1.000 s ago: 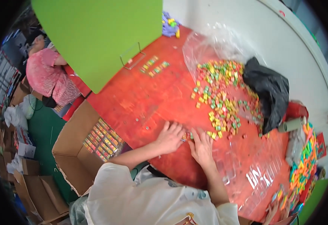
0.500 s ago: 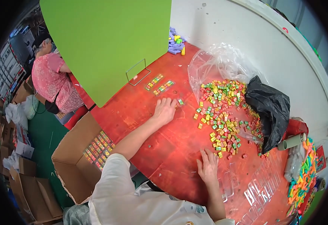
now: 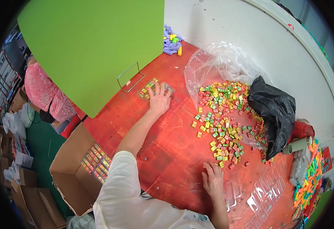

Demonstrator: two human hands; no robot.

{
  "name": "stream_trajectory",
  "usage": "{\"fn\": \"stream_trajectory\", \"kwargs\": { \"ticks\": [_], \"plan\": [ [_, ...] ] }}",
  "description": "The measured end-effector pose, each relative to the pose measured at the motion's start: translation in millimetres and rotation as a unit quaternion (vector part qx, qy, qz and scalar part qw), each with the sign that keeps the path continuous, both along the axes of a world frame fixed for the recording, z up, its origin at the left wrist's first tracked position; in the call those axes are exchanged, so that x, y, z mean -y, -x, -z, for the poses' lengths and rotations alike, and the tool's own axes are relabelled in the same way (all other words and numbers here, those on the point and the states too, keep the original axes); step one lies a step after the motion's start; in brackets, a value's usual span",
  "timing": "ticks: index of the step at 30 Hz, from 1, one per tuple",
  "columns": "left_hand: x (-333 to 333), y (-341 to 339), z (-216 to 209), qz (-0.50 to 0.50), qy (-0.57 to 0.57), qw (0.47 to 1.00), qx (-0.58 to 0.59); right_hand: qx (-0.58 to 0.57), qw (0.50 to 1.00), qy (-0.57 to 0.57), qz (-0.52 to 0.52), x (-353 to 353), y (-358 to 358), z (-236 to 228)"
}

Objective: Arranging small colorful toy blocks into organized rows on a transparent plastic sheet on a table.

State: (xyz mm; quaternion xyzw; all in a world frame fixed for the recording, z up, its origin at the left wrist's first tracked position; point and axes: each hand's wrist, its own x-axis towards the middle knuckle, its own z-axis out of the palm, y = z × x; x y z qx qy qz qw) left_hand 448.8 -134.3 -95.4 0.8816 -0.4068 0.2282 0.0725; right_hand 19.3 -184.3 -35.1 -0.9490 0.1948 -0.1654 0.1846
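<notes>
My left hand [image 3: 160, 102] reaches to the far side of the red table [image 3: 167, 149]. Its spread fingers lie over clear plastic trays [image 3: 143, 92] filled with small red, yellow and green blocks, hiding part of them. Closer to me, my right hand [image 3: 214, 181] rests on the tabletop, fingers loosely bent and apart, nothing visible in it. Just beyond it spreads a loose heap of small coloured blocks [image 3: 225, 131]. Beside that hand, towards the right, lie several unfilled clear trays [image 3: 264, 194].
A green panel [image 3: 94, 49] with a wire handle [image 3: 130, 77] borders the table. Left of me, a cardboard box [image 3: 69, 168] holds rows of filled trays [image 3: 97, 162]. Clear and black plastic bags [image 3: 272, 110] lie behind the heap. Colourful pieces [image 3: 308, 179] pile at right. A person in pink [image 3: 46, 86] is at far left.
My left hand has moved away from me and left, from a lone small block onto the filled trays. The block no longer shows there. My right hand stays almost in place.
</notes>
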Motion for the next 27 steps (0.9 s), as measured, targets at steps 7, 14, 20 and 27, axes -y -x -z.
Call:
{"fn": "stream_trajectory", "kwargs": {
  "ticks": [7, 14, 20, 27],
  "plan": [
    [18.0, -28.3, 3.4, -0.035, -0.063, 0.997, -0.006, 0.028, 1.000, -0.011, -0.006, 8.3, -3.2, 3.7],
    [25.9, 26.5, 0.6, 0.120, 0.062, 0.991, 0.024, 0.081, 0.993, -0.004, 0.089, 43.0, -3.7, 13.1],
    [54.0, 178.8, -23.0, 0.395, 0.000, 0.904, -0.166, 0.063, 0.981, 0.080, 0.165, 89.2, -44.4, 33.1],
    [41.2, 218.7, -8.5, 0.405, 0.004, 0.895, -0.190, 0.093, 0.987, 0.019, 0.127, 70.1, -66.8, 53.2]
  ]
}}
